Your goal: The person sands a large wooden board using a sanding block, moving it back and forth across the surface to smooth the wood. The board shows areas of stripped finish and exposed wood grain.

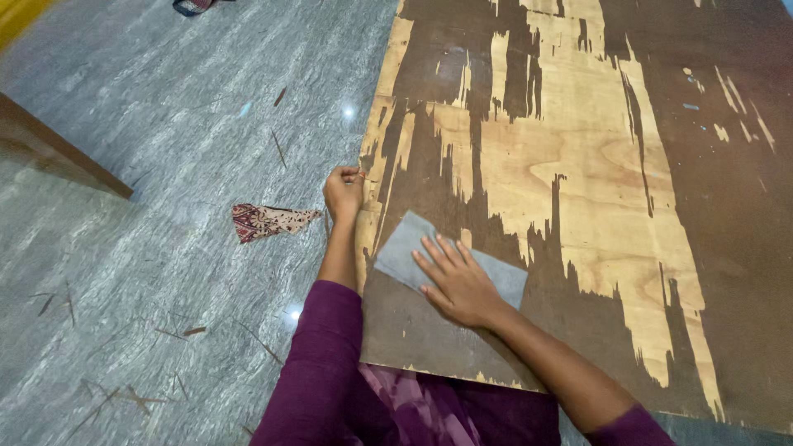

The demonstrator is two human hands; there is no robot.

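Note:
A large plywood sheet (595,182) lies on the floor, its dark brown coating worn away in pale streaks. My right hand (456,279) lies flat, fingers spread, on a grey sheet of sandpaper (405,248) near the board's left front corner. My left hand (342,192) curls its fingers around the board's left edge. Both arms wear purple sleeves.
A patterned red cloth scrap (268,220) lies on the grey marble-like floor (165,165) left of the board. Thin wood slivers (116,400) are scattered on the floor. A dark wooden furniture edge (58,149) juts in at the left.

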